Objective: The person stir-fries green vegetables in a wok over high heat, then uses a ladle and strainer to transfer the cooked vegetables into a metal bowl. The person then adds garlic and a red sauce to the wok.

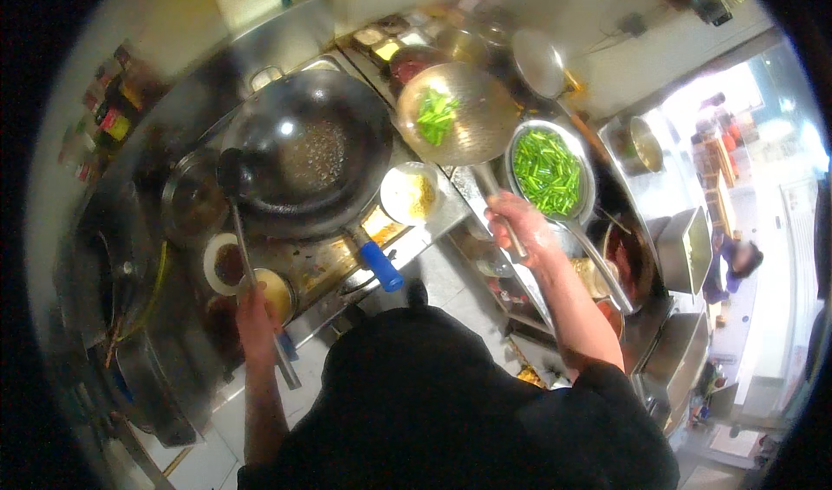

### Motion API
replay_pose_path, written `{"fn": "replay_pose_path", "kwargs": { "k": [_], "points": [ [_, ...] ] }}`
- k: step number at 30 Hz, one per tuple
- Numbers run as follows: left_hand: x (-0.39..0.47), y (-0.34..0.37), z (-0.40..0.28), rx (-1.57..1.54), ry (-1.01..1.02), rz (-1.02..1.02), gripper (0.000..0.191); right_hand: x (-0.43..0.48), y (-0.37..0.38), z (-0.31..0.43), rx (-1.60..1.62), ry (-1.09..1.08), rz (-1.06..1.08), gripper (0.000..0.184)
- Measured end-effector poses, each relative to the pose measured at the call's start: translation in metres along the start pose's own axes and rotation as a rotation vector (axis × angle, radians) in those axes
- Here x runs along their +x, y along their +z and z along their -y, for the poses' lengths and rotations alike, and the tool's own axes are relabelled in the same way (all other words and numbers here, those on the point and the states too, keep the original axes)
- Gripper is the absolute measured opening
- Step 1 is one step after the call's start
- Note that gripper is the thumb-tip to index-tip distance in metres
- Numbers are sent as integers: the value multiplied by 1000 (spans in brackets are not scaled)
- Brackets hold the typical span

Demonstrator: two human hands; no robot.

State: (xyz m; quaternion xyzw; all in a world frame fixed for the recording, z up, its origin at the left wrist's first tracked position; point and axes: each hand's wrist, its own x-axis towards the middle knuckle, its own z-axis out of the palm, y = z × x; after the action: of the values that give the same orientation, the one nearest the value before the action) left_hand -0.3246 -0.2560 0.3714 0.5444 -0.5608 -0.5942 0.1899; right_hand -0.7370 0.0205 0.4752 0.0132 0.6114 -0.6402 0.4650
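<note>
My right hand [522, 227] grips the handle of a wide metal strainer [484, 116], raised right of the wok. A small heap of cut green vegetable stems [437, 116] lies in it. My left hand [255, 318] is closed around a long metal utensil handle [243, 243], whose dark far end is by the wok's left rim. Liquid bubbles at the bottom of the black wok [260, 145], which has a blue-covered handle [381, 266]. More cut green stems [547, 171] fill a second handled strainer [588, 194] at the right.
Between wok and strainers stands a white bowl [390, 194] with yellowish bits inside. Near my left hand are a bowl of dark contents [227, 262] and a yellowish container [276, 292]. Seasoning containers [390, 41] line the back. A person [738, 262] is visible far right.
</note>
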Motion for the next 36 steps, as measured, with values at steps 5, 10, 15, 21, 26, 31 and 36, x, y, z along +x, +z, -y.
{"fn": "replay_pose_path", "kwargs": {
  "k": [5,10,15,21,26,31,36],
  "points": [
    [9,6,-13,60,29,-2,30,-53,-45,11,-249,-206,-353,35],
    [17,17,-23,38,38,-2,29,-76,-110,-9,-464,-379,-561,58],
    [28,30,-27,3,-15,5,28,-72,-157,-22,-914,-602,-759,67],
    [29,39,-35,22,-45,17,31,-82,-161,-9,-1204,-369,-985,70],
    [27,45,-39,209,72,7,30,-83,-166,-10,-1279,-516,-1038,72],
    [40,31,-14,46,-136,23,32,-85,-175,-12,-1252,-481,-983,71],
    [65,5,52,243,185,36,47,-94,-177,5,-1102,-527,-890,72]
  ]
}}
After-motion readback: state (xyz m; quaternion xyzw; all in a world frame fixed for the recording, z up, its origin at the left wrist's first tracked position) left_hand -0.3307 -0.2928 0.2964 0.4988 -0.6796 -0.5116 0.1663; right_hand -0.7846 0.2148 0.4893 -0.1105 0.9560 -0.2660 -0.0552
